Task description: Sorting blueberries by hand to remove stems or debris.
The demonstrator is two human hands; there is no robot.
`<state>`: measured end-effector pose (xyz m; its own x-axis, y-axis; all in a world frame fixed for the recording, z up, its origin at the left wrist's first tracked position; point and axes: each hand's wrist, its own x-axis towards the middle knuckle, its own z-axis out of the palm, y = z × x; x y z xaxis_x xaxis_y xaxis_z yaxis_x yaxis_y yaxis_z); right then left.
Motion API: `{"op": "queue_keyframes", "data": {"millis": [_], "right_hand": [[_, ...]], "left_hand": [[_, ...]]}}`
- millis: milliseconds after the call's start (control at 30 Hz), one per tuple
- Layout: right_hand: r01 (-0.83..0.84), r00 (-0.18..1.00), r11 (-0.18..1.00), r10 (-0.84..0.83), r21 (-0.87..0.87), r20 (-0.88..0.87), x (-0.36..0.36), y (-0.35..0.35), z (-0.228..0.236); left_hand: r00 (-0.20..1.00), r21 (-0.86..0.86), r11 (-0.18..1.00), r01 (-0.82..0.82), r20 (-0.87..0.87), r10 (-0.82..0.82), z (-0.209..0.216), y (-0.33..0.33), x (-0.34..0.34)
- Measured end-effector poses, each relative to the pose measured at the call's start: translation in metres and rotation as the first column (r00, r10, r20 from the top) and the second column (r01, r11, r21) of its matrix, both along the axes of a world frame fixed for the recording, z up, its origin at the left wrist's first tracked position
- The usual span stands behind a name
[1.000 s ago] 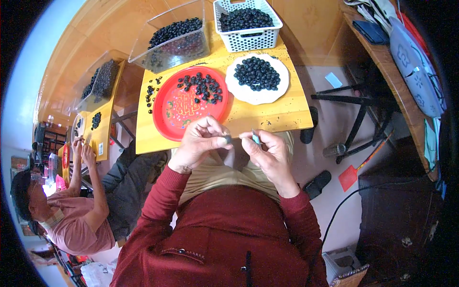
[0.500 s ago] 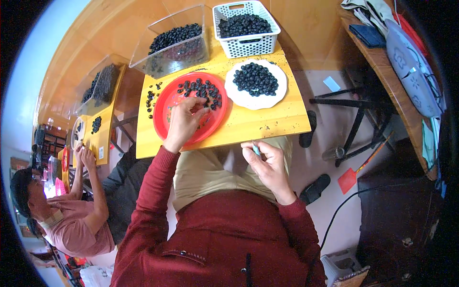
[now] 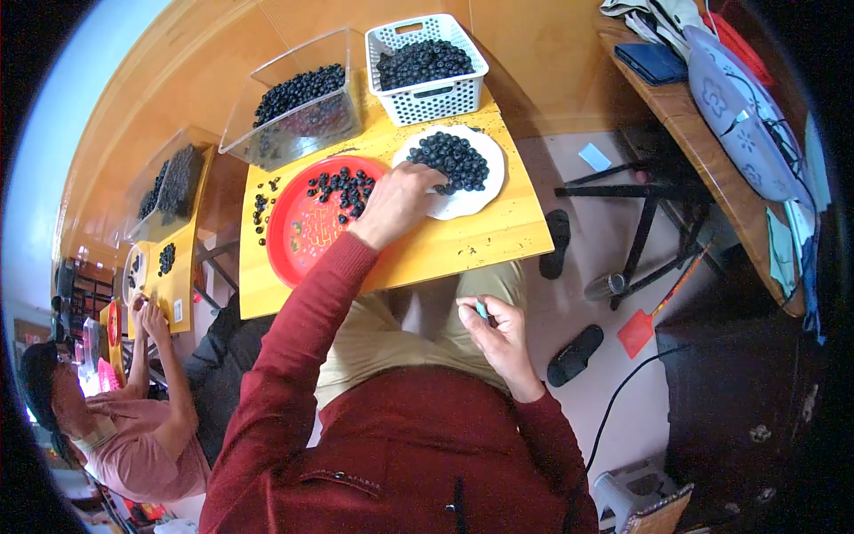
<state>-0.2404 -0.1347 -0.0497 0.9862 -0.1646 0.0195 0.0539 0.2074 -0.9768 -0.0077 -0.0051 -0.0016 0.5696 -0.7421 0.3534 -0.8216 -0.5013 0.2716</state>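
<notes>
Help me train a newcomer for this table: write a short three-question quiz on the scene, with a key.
1. Multiple choice. Where is the left hand?
A: inside the clear plastic bin
B: at the round white plate
C: on the black slipper
2. True or false. The white perforated plastic basket holds dark round pieces.
3. Fill the gap. The right hand holds a small object whose colour is ____.

Key: 1. B. 2. True. 3. Teal.
</notes>
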Motion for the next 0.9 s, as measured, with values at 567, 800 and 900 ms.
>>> {"op": "queue_keyframes", "data": {"millis": [567,800,900], "right_hand": [[0.079,0.988,0.996,-0.072,0.043,-0.139,-0.011,-0.015,0.001],[0.08,0.987,0.994,-0.069,0.071,-0.146,-0.003,-0.015,0.014],[0.145,0.989,0.989,-0.144,0.025,-0.033,0.026,-0.004,0.05]], "left_hand": [[0.997,0.282,0.956,0.076,-0.044,-0.066,0.001,-0.014,0.015],[0.983,0.021,0.989,0.146,-0.115,-0.142,0.002,-0.005,0.009],[0.973,-0.131,0.988,0.084,-0.205,-0.11,0.011,-0.003,0.002]]}}
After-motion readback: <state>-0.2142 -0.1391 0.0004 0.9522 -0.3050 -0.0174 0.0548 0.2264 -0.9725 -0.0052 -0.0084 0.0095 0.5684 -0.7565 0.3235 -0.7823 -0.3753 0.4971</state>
